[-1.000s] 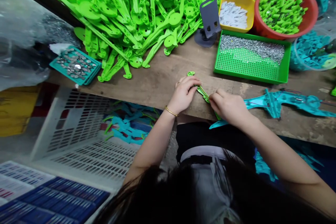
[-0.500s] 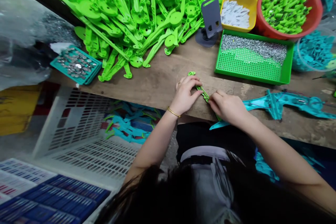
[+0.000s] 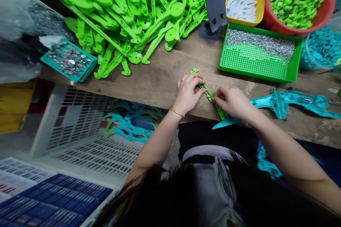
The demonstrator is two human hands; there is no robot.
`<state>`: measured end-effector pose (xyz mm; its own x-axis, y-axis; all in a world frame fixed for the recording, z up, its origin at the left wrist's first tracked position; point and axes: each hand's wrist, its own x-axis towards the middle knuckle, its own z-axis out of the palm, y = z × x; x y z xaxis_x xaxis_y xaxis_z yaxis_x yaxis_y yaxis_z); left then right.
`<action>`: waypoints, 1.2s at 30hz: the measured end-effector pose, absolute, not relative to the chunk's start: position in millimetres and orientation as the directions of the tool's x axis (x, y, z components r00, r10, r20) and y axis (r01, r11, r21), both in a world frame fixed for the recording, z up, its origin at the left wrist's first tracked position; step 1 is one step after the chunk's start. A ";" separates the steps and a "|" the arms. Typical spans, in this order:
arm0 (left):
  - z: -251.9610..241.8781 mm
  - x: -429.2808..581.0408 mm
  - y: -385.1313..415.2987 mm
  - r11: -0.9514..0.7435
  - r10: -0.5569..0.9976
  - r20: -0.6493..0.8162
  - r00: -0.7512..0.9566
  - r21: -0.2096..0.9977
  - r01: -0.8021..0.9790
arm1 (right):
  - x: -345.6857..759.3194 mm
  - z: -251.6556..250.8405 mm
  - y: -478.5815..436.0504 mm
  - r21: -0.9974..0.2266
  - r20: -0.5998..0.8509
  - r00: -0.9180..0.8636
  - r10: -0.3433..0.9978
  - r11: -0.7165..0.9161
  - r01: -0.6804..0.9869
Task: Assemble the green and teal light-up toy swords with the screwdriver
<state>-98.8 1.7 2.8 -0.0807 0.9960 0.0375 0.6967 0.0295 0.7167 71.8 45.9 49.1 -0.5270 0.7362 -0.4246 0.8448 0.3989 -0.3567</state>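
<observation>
While the left hand (image 3: pixel 188 92) grasps the slender green part (image 3: pixel 209 95) on the wooden bench (image 3: pixel 160 88) at the centre of the frame, the part's long axis runs diagonally, one end pointing upper left, the other lower right. The right hand (image 3: pixel 234 102) bunches its fingertips at the lower-right stretch; whether they pinch it cannot be told.

Open bench (image 3: pixel 160 78), green pile (image 3: pixel 149 10) behind
</observation>
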 end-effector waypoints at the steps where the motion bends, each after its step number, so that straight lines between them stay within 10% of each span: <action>1: 2.8 -98.7 1.6 0.031 0.996 0.038 -0.082 0.716 0.698 | 70.8 50.5 47.5 -0.331 -0.436 -0.520 0.735 0.406 0.852; 36: 7.0 -97.9 1.6 0.044 0.999 -0.006 -0.054 0.676 0.736 | 58.1 49.2 66.5 -0.308 -0.558 -0.501 0.662 0.395 0.865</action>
